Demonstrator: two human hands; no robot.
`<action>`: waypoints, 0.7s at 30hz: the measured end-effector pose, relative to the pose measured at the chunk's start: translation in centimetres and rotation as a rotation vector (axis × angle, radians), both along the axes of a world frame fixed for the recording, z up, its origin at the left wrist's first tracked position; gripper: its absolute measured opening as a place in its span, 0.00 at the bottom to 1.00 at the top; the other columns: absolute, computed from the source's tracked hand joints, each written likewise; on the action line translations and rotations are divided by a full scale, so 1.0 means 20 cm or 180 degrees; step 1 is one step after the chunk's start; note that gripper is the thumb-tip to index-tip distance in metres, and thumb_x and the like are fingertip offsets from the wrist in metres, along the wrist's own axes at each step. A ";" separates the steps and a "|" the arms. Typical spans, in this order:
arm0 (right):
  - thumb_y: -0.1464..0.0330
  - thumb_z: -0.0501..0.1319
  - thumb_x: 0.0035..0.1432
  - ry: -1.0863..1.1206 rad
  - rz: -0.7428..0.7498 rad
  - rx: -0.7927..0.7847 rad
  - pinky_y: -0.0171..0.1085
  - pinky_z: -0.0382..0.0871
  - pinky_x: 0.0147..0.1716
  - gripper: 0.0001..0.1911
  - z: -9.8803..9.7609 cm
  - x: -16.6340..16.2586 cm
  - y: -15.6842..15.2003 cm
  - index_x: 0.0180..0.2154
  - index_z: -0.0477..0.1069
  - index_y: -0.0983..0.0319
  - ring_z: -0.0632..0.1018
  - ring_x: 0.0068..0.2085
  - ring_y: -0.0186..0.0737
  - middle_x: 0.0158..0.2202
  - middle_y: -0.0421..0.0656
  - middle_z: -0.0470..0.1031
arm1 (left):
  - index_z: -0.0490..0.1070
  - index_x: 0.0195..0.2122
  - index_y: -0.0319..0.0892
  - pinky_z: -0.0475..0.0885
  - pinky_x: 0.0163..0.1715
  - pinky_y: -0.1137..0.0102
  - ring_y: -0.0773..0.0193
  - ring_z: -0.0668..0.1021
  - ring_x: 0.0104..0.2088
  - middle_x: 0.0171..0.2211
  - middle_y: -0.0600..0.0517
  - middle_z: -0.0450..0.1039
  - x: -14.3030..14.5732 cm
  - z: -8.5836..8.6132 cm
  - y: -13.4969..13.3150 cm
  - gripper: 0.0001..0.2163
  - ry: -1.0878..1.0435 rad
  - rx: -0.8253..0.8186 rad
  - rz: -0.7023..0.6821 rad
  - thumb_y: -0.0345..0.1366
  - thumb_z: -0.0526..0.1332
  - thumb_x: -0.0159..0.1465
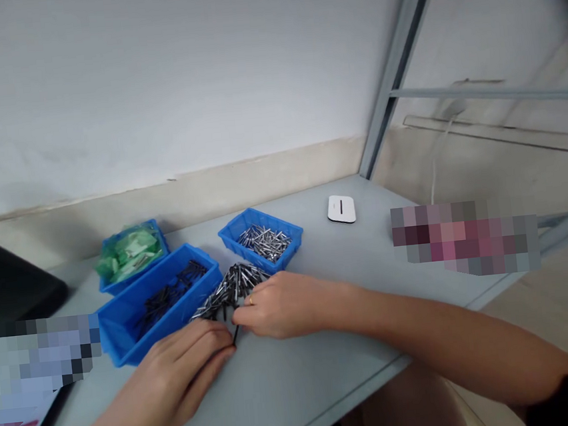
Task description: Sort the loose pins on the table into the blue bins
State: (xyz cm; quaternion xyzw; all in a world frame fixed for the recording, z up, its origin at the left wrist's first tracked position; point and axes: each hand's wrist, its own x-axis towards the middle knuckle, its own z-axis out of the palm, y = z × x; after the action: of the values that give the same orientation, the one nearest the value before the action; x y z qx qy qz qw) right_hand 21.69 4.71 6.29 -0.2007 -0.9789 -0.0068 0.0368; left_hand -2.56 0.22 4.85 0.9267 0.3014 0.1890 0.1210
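A loose pile of small metal pins [231, 288] lies on the grey table [327, 343], in front of the blue bins. My right hand [277, 305] rests at the pile's near edge, fingers pinched on one thin dark pin [236, 335] that points down at the table. My left hand [188, 369] lies just left of it, fingers curled together with their tips at the same pin. A ring shows on my right hand.
Three blue bins stand behind the pile: one with dark pins [157, 305], one with silver pins [261, 240], one with green packets [129, 251]. A small white device [341, 209] lies further back. A dark object [4, 283] sits at the left. The table edge runs along the near right.
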 end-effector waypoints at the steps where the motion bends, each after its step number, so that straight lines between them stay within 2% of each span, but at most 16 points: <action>1: 0.73 0.52 0.70 -0.0040 0.0027 -0.0008 0.37 0.59 0.28 0.08 0.01 0.00 0.00 0.42 0.69 0.62 0.79 0.36 0.38 0.37 0.41 0.79 | 0.69 0.47 0.47 0.76 0.40 0.72 0.63 0.80 0.39 0.40 0.52 0.76 0.00 0.00 0.00 0.06 -0.0035 -0.0111 0.0007 0.34 0.54 0.74; 10: 0.69 0.51 0.72 0.0005 0.0052 -0.0047 0.36 0.67 0.32 0.12 0.01 -0.01 0.00 0.38 0.71 0.63 0.80 0.37 0.38 0.37 0.43 0.80 | 0.70 0.43 0.47 0.76 0.37 0.74 0.64 0.79 0.37 0.38 0.52 0.76 0.02 0.02 0.00 0.06 -0.0317 -0.0501 0.0233 0.35 0.54 0.73; 17: 0.69 0.48 0.72 0.0019 0.0078 0.0039 0.38 0.67 0.31 0.13 0.01 -0.01 -0.01 0.40 0.70 0.63 0.81 0.37 0.40 0.37 0.44 0.80 | 0.70 0.49 0.49 0.78 0.37 0.73 0.63 0.82 0.38 0.40 0.52 0.78 0.01 -0.01 0.03 0.07 -0.0394 0.0011 0.0202 0.37 0.59 0.71; 21: 0.68 0.48 0.73 -0.0029 0.0037 0.0018 0.38 0.67 0.31 0.13 0.02 -0.02 -0.01 0.41 0.70 0.63 0.81 0.38 0.41 0.37 0.43 0.80 | 0.71 0.47 0.50 0.78 0.36 0.74 0.64 0.82 0.36 0.38 0.54 0.79 0.01 -0.01 0.03 0.05 -0.0437 0.0118 0.0216 0.35 0.58 0.72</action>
State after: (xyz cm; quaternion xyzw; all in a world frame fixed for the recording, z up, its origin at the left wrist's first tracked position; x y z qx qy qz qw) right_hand 21.26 4.42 6.69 -0.1948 -0.9802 -0.0103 0.0330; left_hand -2.42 0.78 4.58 0.9029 0.3201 0.2617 0.1177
